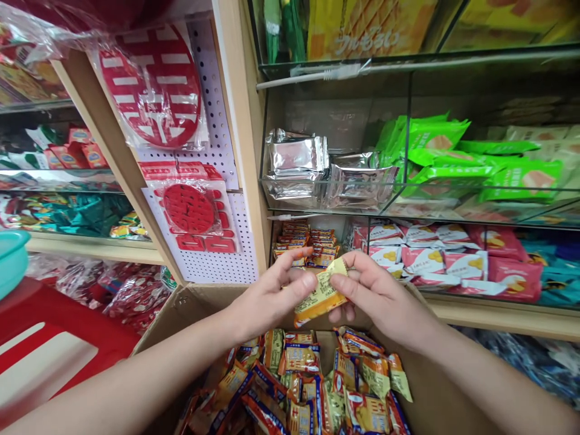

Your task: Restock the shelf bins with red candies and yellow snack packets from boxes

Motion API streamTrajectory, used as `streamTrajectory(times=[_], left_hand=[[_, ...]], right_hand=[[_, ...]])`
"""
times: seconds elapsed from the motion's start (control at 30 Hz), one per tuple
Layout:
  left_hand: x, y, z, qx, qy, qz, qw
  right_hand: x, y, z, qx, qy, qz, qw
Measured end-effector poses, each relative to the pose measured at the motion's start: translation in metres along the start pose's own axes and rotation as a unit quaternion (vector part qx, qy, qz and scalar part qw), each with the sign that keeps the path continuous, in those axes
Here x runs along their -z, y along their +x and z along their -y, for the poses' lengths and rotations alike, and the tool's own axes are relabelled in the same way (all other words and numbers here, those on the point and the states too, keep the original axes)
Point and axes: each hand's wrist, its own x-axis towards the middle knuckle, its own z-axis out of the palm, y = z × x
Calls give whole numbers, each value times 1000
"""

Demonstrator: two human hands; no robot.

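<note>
Between my two hands is a small snack packet, pale yellow with dark print and an orange edge. My left hand pinches its left side, thumb on top and index finger stretched out beyond it. The right hand grips the packet's upper right corner between thumb and fingers. Below both hands, a cardboard box holds many similar orange, blue and yellow packets. Just behind the hands, a low glass compartment contains stacked small orange packets.
Glass shelves hold silver packets, green packets and pink-and-white packets. Red paper decorations hang on a pegboard at left. A red plastic stool and a teal basin stand left of the box.
</note>
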Motion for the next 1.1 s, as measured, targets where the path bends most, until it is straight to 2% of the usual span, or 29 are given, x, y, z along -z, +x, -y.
streamTrajectory(times=[0.07, 0.13, 0.23, 0.33, 0.43, 0.57, 0.73, 0.8, 0.9, 1.0, 1.1], left_hand=[[-4, -1, 2, 50, -14, 2, 999], [-6, 1, 5, 79, -21, -4, 997], [-5, 4, 6, 100, -53, -17, 993], [-3, 5, 3, 113, -82, -6, 990], [-3, 4, -1, 130, -68, 17, 989], [0, 2, -4, 151, -86, 21, 985], [5, 1, -9, 242, -170, 96, 950], [4, 1, -10, 216, -170, 55, 960], [2, 2, -10, 85, -115, -52, 988], [-1, 2, -7, -48, -31, -68, 996], [-2, 2, -3, -108, 25, -67, 992]], right_hand=[[0, 1, 0, -5, -18, -38, 999], [1, 1, -1, -1, -97, -98, 990], [1, -1, 0, 18, -221, -178, 959], [-2, -2, 2, 48, -268, -220, 937], [-6, -4, 3, 85, -304, -248, 916], [-5, -8, -3, 115, -325, -254, 904], [2, -11, -10, 186, -349, -243, 886], [4, -13, -10, 224, -314, -223, 895], [5, -12, -8, 226, -201, -185, 935], [3, -8, -8, 182, -78, -172, 965], [0, -3, -9, 118, -7, -143, 983]])
